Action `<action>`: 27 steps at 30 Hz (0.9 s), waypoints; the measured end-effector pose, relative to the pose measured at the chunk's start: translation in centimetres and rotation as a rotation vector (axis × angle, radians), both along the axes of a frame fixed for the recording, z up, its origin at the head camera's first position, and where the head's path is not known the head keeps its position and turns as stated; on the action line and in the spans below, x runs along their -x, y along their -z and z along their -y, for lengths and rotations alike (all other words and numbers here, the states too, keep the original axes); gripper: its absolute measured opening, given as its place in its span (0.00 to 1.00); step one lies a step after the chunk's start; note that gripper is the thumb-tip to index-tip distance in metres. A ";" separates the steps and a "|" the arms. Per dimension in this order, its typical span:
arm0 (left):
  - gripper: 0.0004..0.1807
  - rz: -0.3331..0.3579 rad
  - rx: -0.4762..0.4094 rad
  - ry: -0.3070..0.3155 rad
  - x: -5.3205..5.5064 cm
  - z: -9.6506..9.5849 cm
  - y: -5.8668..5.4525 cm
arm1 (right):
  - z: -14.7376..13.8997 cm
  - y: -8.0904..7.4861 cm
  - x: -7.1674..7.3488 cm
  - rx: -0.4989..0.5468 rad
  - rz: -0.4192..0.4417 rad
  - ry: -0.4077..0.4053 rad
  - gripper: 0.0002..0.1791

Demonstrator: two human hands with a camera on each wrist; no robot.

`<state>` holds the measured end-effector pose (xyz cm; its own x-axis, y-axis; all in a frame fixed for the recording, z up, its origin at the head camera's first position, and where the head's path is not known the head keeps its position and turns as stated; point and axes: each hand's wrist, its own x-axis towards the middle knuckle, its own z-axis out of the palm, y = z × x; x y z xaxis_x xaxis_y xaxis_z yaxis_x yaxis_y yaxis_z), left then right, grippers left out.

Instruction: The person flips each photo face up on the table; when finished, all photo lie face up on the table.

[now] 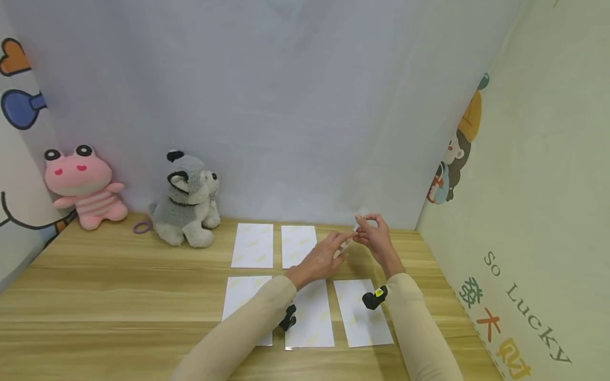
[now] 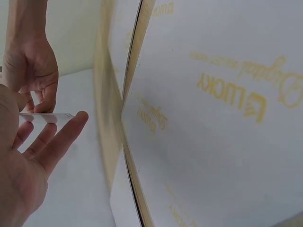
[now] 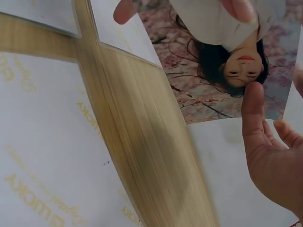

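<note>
A photo point(image 3: 208, 71) of a person among pink blossoms is held up between both hands over the back right of the table. In the left wrist view it appears edge-on, thin and glossy. My left hand point(image 1: 321, 257) grips it from the left, fingers point(image 2: 61, 142) stretched along its underside. My right hand point(image 1: 376, 241) holds its far end; in the right wrist view one fingertip point(image 3: 254, 92) touches the picture side. Below the hands lie several white sheets point(image 1: 252, 246) with yellow printed lettering, in two rows. The left forearm covers part of the front row.
A grey and white plush dog point(image 1: 186, 206) sits at the back left, with a pink plush frog point(image 1: 88, 188) further left. Between them lies a purple ring point(image 1: 142, 227). A pale curtain point(image 1: 305, 132) borders the wooden table point(image 1: 119, 307) behind, a printed cloth point(image 1: 524, 238) on the right.
</note>
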<state>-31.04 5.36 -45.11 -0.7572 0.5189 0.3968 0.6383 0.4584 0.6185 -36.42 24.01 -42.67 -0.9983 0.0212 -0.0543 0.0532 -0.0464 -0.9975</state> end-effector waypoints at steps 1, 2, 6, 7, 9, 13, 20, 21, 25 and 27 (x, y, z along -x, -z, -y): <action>0.31 0.004 -0.012 0.005 0.0 0.1 0.0 | 0.1 0.0 0.0 -0.001 -0.002 0.010 0.16; 0.31 0.009 -0.021 0.009 0.0 0.1 0.1 | 0.3 0.1 0.0 -0.005 -0.004 0.021 0.17; 0.29 -0.013 -0.067 0.014 0.1 0.3 0.3 | 0.7 0.2 0.0 -0.044 -0.017 0.041 0.21; 0.29 -0.027 -0.077 0.012 0.1 0.3 0.3 | 0.8 0.3 0.0 -0.054 -0.018 0.040 0.21; 0.28 -0.058 -0.094 0.003 0.2 0.3 0.5 | 0.9 0.3 0.0 -0.066 -0.018 0.039 0.22; 0.27 -0.090 -0.103 -0.019 0.3 0.4 0.7 | 1.1 0.4 0.0 -0.076 -0.018 0.037 0.24; 0.27 -0.104 -0.119 -0.053 0.3 0.7 1.0 | 1.6 0.2 -0.2 -0.087 -0.013 0.033 0.27; 0.27 -0.105 -0.122 -0.058 0.3 0.7 1.0 | 1.6 0.1 -0.2 -0.092 -0.013 0.028 0.26; 0.27 -0.114 -0.135 -0.088 0.4 0.9 1.0 | 1.4 -0.2 -0.2 -0.140 -0.010 0.006 0.26; 0.27 -0.116 -0.145 -0.100 0.5 0.9 0.9 | 1.2 -0.4 -0.3 -0.172 -0.006 -0.001 0.29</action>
<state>-31.52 4.42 -46.01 -0.7465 0.3752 0.5495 0.6653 0.4346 0.6071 -36.14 22.78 -42.31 -0.9986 0.0290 -0.0444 0.0477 0.1246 -0.9911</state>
